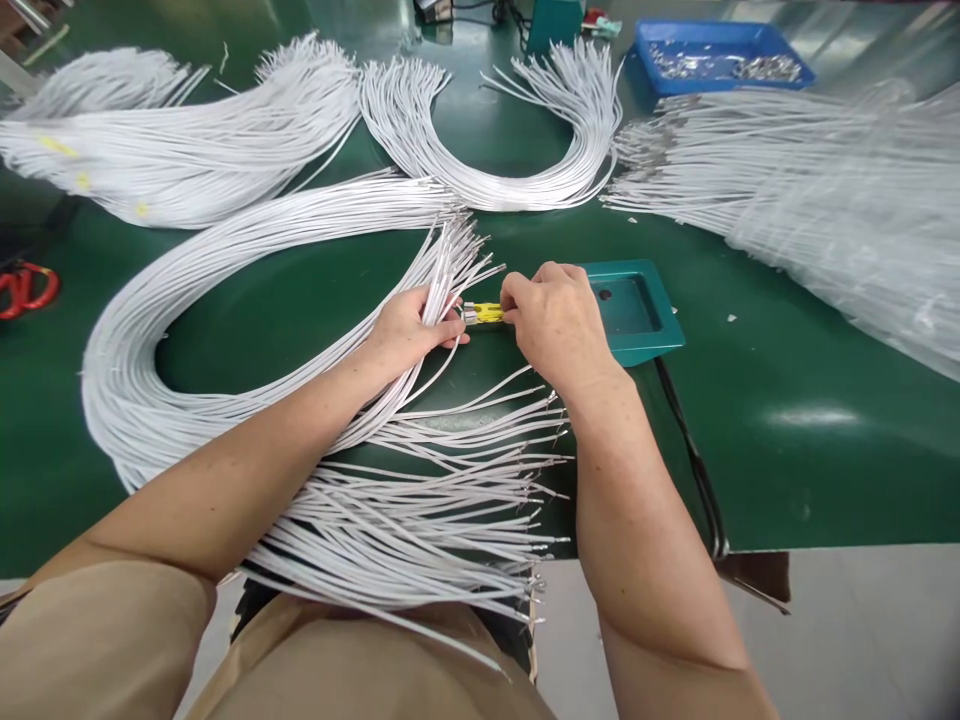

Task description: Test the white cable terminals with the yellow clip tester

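My left hand (420,325) is closed round a bunch of white wires (442,262), whose metal-tipped ends stick up past the fingers. Pinched in my right hand (555,315) is a small yellow piece with a silvery metal end (484,313). Its metal end meets the left fingertips; whether it touches a wire there I cannot make out, and its exact kind is unclear. Below both hands, many loose wires (420,510) fan out over the table's front edge, tips toward the right. Just behind the right hand stands a teal shallow tray-like box (664,320), partly covered by that hand.
White wire bundles lie at the back left (195,150), the back middle (517,190) and the right (825,190). A blue tray (720,35) holds small metal parts. Red-handled scissors (34,290) lie at left. A black cord (690,450) hangs over the table edge.
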Tool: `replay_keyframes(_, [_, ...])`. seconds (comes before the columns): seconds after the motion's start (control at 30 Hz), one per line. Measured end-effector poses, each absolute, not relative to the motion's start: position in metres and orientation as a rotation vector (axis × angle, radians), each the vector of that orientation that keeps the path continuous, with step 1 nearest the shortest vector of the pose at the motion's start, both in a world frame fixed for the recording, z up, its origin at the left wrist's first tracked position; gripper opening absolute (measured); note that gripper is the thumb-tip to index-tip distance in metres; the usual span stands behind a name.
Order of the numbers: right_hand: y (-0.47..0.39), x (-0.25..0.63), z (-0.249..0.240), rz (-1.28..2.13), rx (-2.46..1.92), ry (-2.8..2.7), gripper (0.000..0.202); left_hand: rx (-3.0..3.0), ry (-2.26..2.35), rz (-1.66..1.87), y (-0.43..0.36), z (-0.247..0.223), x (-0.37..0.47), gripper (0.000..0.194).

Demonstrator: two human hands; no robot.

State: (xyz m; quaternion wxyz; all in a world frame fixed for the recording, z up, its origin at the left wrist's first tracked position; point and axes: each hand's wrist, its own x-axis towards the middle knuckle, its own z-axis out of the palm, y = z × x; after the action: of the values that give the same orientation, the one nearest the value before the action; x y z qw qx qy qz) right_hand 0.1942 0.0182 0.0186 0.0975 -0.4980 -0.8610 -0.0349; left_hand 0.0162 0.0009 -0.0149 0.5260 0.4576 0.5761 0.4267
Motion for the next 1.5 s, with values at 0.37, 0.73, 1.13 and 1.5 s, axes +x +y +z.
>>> replay_keyframes(0.37, [0.004,0.181,0.036,0.299,-1.308,-2.246,0.022,1.134,1.396,0.990,0.003,-0.011,0.004,0.033])
replay_keyframes(0.73, [-0.024,0.144,0.028,0.668,-0.962,-2.751,0.022,1.132,1.219,1.116,-0.002,-0.004,-0.002,0.044])
replay_keyframes(1.13, [0.004,0.172,0.029,1.407,-1.342,-1.671,0.024,1.014,1.247,1.141,-0.005,0.001,0.003,0.039])
replay_keyframes(1.5, [0.011,0.174,0.027,1.476,-1.043,-1.358,0.032,1.092,1.120,1.146,-0.014,0.012,0.013,0.027])
